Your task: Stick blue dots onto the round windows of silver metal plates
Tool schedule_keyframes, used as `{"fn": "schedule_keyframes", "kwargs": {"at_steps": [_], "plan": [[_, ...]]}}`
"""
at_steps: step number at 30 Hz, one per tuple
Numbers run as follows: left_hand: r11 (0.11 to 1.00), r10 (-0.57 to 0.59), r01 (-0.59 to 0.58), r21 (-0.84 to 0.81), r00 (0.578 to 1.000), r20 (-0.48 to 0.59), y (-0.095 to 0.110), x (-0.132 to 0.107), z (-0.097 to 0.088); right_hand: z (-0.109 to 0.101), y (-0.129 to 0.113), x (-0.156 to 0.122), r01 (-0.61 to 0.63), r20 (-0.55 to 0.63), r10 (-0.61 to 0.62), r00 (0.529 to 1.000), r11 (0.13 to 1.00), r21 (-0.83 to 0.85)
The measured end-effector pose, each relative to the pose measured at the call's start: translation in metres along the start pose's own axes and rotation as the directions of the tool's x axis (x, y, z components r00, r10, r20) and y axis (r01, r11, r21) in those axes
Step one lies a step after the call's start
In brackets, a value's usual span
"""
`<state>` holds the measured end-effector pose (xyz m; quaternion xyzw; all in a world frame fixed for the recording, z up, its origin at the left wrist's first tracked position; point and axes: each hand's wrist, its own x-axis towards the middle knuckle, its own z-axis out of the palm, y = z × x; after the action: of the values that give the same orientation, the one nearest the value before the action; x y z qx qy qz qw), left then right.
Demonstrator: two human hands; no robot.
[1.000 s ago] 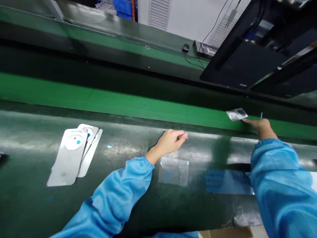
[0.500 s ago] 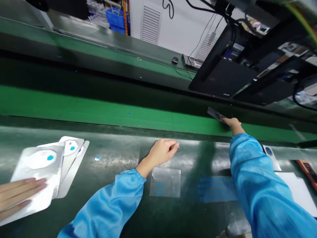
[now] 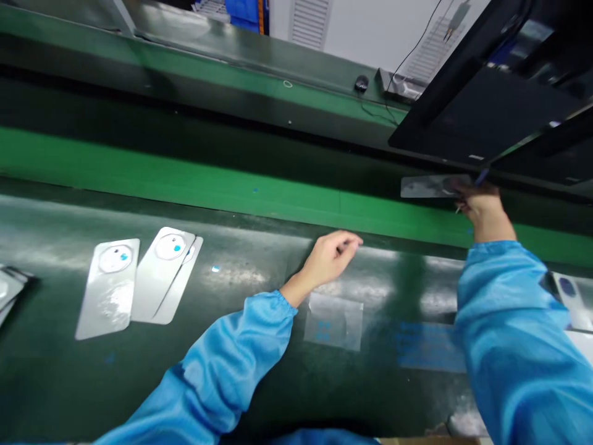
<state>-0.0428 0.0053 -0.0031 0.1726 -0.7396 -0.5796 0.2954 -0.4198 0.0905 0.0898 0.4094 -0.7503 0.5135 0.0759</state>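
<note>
L to R: foil pouches [image 3: 107, 287] lie flat on dark green bench mat [image 3: 139, 377], face up, blue dots showing. L hand [image 3: 331, 258] loosely curled, empty, just above clear film sheet [image 3: 333, 322]. R hand [image 3: 484, 210] seems to pinch end of raised foil pouch [image 3: 430, 186], leaving its face uncovered.

The right hand [image 3: 484, 207] hides one end of a silver packet [image 3: 428, 186], and a pile of packets [image 3: 9, 287] is cut off at the left side.
</note>
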Motion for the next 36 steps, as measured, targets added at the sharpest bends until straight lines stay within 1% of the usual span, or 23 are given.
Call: {"fn": "schedule_keyframes", "kwargs": {"at_steps": [1, 2, 3, 4, 5, 6, 7, 8, 9, 10, 11, 13, 14, 15, 17, 19, 22, 24, 25, 26, 30, 33, 36], "plan": [[0.991, -0.036, 0.024, -0.129, 0.995, -0.088, 0.001, 0.003, -0.002, -0.001, -0.009, -0.011, -0.079, 0.062, 0.078, 0.995, 0.997, 0.024], [0.968, -0.080, 0.041, -0.249, 0.986, -0.149, 0.003, 0.005, -0.005, -0.001, -0.020, -0.025, -0.164, 0.154, 0.156, 0.976, 0.985, 0.043], [0.933, -0.125, 0.065, -0.354, 0.981, -0.148, 0.006, 0.006, -0.008, 0.000, -0.033, -0.043, -0.234, 0.256, 0.210, 0.944, 0.970, 0.069], [0.891, -0.161, 0.113, -0.439, 0.984, -0.075, 0.010, 0.006, -0.012, 0.002, -0.049, -0.063, -0.285, 0.372, 0.230, 0.899, 0.953, 0.100], [0.846, -0.184, 0.191, -0.498, 0.981, 0.064, 0.016, 0.004, -0.015, 0.005, -0.067, -0.085, -0.341, 0.518, 0.216, 0.827, 0.926, 0.159], [0.799, -0.195, 0.295, -0.524, 0.951, 0.239, 0.022, -0.001, -0.019, 0.009, -0.086, -0.107, -0.360, 0.609, 0.160, 0.777, 0.906, 0.221], [0.752, -0.196, 0.406, -0.520, 0.890, 0.412, 0.029, -0.007, -0.022, 0.013, -0.105, -0.129, -0.330, 0.665, 0.085, 0.742, 0.910, 0.251], [0.707, -0.190, 0.500, -0.499, 0.815, 0.547, 0.035, -0.016, -0.025, 0.015, -0.123, -0.148, -0.263, 0.686, 0.016, 0.727, 0.930, 0.257], [0.669, -0.189, 0.568, -0.480, 0.753, 0.630, 0.040, -0.025, -0.028, 0.016, -0.138, -0.164, -0.178, 0.671, -0.032, 0.740, 0.954, 0.242], [0.634, -0.198, 0.611, -0.474, 0.721, 0.664, 0.044, -0.035, -0.033, 0.015, -0.150, -0.178, -0.091, 0.618, -0.063, 0.784, 0.972, 0.215], [0.601, -0.217, 0.637, -0.483, 0.712, 0.668, 0.047, -0.046, -0.039, 0.013, -0.159, -0.191, -0.020, 0.547, -0.085, 0.833, 0.983, 0.184], [0.544, -0.270, 0.650, -0.531, 0.735, 0.623, 0.049, -0.063, -0.056, 0.005, -0.166, -0.212, 0.065, 0.399, -0.116, 0.910, 0.988, 0.139], [0.521, -0.294, 0.647, -0.556, 0.748, 0.595, 0.048, -0.069, -0.066, 0.001, -0.165, -0.223, 0.086, 0.351, -0.126, 0.928, 0.988, 0.127], [0.500, -0.314, 0.646, -0.577, 0.756, 0.574, 0.046, -0.074, -0.075, 0.000, -0.162, -0.234, 0.097, 0.329, -0.132, 0.935, 0.988, 0.122], [0.455, -0.342, 0.646, -0.613, 0.762, 0.549, 0.040, -0.081, -0.093, 0.002, -0.153, -0.258, 0.065, 0.347, -0.116, 0.931, 0.986, 0.154], [0.414, -0.383, 0.657, -0.630, 0.754, 0.534, 0.033, -0.085, -0.102, 0.012, -0.143, -0.282, -0.074, 0.422, -0.047, 0.905, 0.962, 0.265], [0.416, -0.489, 0.675, -0.609, 0.731, 0.476, 0.026, -0.088, -0.099, 0.033, -0.132, -0.311, -0.338, 0.595, 0.039, 0.803, 0.852, 0.400], [0.453, -0.531, 0.670, -0.588, 0.732, 0.426, 0.026, -0.090, -0.092, 0.043, -0.127, -0.323, -0.432, 0.664, 0.067, 0.745, 0.807, 0.403], [0.471, -0.536, 0.659, -0.586, 0.742, 0.403, 0.026, -0.091, -0.088, 0.046, -0.126, -0.327, -0.454, 0.678, 0.078, 0.731, 0.797, 0.398], [0.488, -0.534, 0.647, -0.586, 0.752, 0.385, 0.027, -0.092, -0.085, 0.048, -0.125, -0.329, -0.463, 0.679, 0.087, 0.729, 0.793, 0.396], [0.559, -0.511, 0.616, -0.556, 0.783, 0.353, 0.028, -0.094, -0.078, 0.048, -0.125, -0.334, -0.420, 0.644, 0.087, 0.760, 0.822, 0.385], [0.589, -0.493, 0.599, -0.542, 0.798, 0.347, 0.028, -0.095, -0.076, 0.045, -0.126, -0.334, -0.392, 0.660, 0.080, 0.747, 0.855, 0.340], [0.600, -0.500, 0.597, -0.533, 0.799, 0.333, 0.027, -0.096, -0.075, 0.044, -0.127, -0.333, -0.383, 0.668, 0.082, 0.739, 0.868, 0.317]]}}
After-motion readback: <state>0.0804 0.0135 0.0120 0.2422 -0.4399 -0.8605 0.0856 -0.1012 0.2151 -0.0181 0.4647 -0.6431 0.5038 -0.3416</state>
